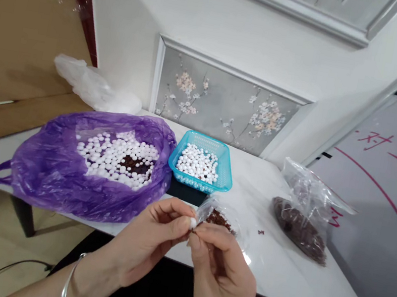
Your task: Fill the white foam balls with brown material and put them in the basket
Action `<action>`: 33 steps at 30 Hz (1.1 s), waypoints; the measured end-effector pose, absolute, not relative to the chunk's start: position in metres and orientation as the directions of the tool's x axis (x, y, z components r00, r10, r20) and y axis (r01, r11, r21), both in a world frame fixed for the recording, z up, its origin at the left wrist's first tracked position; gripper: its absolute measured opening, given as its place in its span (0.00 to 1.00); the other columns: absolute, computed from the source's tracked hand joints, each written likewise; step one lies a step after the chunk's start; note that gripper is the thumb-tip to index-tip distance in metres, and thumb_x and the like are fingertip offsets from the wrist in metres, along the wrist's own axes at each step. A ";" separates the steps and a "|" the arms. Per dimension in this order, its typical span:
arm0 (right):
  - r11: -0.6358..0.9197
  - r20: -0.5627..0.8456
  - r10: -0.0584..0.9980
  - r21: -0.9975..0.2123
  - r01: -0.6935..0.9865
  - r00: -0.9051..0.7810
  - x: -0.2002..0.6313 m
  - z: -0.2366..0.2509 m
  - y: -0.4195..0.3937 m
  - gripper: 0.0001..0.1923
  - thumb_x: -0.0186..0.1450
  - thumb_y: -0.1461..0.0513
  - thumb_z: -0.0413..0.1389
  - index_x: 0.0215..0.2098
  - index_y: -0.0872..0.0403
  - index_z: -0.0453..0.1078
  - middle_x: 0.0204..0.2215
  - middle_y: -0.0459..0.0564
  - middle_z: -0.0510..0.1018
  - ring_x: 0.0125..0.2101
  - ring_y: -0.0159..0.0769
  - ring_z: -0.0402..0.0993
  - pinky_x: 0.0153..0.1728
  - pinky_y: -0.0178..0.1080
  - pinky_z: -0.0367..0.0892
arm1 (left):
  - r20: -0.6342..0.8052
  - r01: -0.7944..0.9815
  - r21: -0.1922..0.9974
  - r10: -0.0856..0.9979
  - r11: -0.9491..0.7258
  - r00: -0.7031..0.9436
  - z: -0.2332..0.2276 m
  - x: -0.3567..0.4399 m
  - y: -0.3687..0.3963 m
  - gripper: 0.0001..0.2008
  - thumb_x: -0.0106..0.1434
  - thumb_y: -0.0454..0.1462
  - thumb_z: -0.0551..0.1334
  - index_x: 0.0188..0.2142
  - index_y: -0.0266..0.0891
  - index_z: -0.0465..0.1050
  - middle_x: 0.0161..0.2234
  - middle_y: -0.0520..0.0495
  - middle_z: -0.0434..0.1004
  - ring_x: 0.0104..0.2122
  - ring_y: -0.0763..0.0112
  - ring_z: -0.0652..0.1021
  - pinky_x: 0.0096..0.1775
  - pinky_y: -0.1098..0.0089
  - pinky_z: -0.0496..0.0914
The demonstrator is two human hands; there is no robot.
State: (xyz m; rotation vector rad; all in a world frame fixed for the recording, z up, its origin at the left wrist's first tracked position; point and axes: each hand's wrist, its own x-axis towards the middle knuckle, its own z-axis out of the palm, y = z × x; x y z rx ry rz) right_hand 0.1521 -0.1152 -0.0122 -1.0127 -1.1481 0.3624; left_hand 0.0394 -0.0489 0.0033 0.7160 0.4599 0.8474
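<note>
My left hand (149,242) pinches a small white bead (193,223) between thumb and fingertips, just above the table's near edge. My right hand (222,275) meets it from the right, fingertips closed against the bead, perhaps on a tiny dark piece that is too small to make out. Right behind the fingers lies a small clear bag (222,218) holding brown bits. To the left an open purple plastic bag (45,167) holds many white beads around a dark patch. A turquoise basket (225,171) with more white beads stands behind the hands.
The white table (277,270) runs along a wall with a floral panel (221,104). A clear bag of brown bits (302,223) lies at the right, next to a whiteboard with red writing (391,167). A crumpled clear bag (94,86) rests at the back left.
</note>
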 end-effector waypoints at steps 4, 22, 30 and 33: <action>0.494 0.547 0.721 -0.836 0.237 0.425 0.151 -0.012 -0.115 0.08 0.64 0.69 0.59 0.35 0.49 0.75 0.31 0.44 0.79 0.33 0.32 0.76 0.35 0.32 0.72 | 0.017 -0.517 0.803 0.854 0.298 0.519 0.003 0.039 -0.047 0.05 0.50 0.33 0.75 0.26 0.39 0.81 0.29 0.53 0.77 0.31 0.77 0.74 0.36 0.77 0.68; 0.286 0.257 0.880 -0.958 -0.013 0.400 0.168 -0.017 -0.111 0.07 0.64 0.60 0.61 0.42 0.48 0.76 0.32 0.45 0.80 0.33 0.32 0.78 0.37 0.33 0.75 | -0.140 -0.508 0.693 0.786 0.512 0.602 -0.009 0.040 -0.043 0.10 0.56 0.39 0.72 0.35 0.36 0.80 0.30 0.51 0.76 0.29 0.79 0.75 0.37 0.79 0.71; 0.305 0.346 0.830 -0.938 0.163 0.439 0.185 -0.019 -0.122 0.07 0.67 0.59 0.58 0.41 0.50 0.75 0.28 0.46 0.80 0.30 0.33 0.78 0.34 0.34 0.76 | -0.161 -0.460 0.758 0.815 0.463 0.556 -0.008 0.041 -0.039 0.09 0.49 0.33 0.75 0.32 0.37 0.81 0.30 0.52 0.77 0.29 0.79 0.75 0.35 0.78 0.69; 0.303 0.356 0.810 -0.934 0.188 0.466 0.188 -0.019 -0.123 0.06 0.67 0.59 0.58 0.41 0.49 0.75 0.28 0.45 0.80 0.30 0.31 0.78 0.34 0.31 0.76 | -0.145 -0.469 0.756 0.816 0.456 0.559 -0.010 0.042 -0.038 0.09 0.48 0.32 0.76 0.30 0.37 0.81 0.29 0.52 0.78 0.29 0.79 0.75 0.35 0.79 0.69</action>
